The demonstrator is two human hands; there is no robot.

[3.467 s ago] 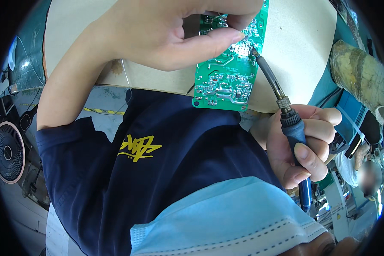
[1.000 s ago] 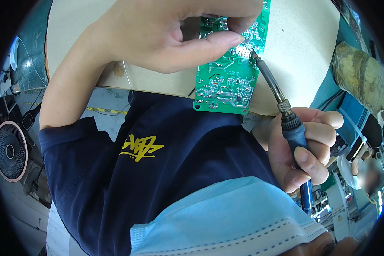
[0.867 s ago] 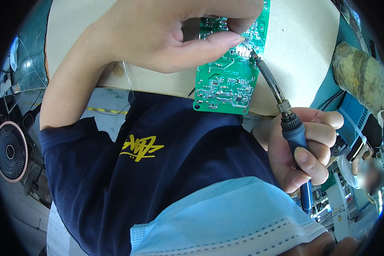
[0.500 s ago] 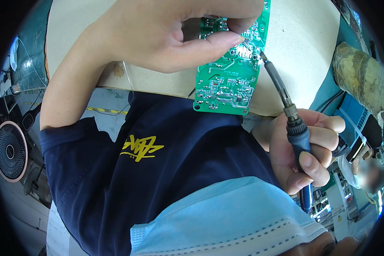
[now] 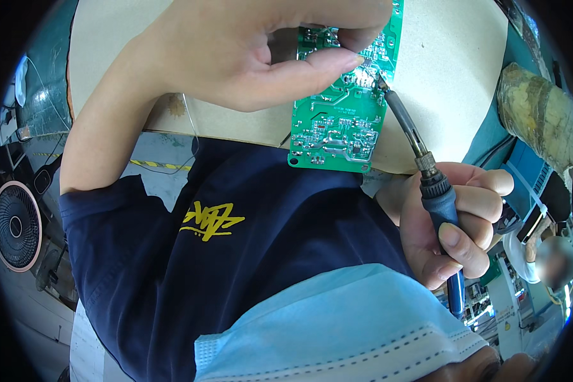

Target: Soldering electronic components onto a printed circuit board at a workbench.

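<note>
left hand (image 5: 235,57): my fingers pinched the green circuit board (image 5: 340,121), held upright over the tan worktop (image 5: 445,83) | right hand (image 5: 455,223): i gripped the soldering iron (image 5: 436,197) by its blue handle | tip touched the board's right edge, near my left fingertip | blue face mask (image 5: 337,331) below

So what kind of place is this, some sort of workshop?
Probably an electronics assembly or repair workshop: a green circuit board held over a worktable, a soldering iron touching it, and a floor fan nearby.
</note>
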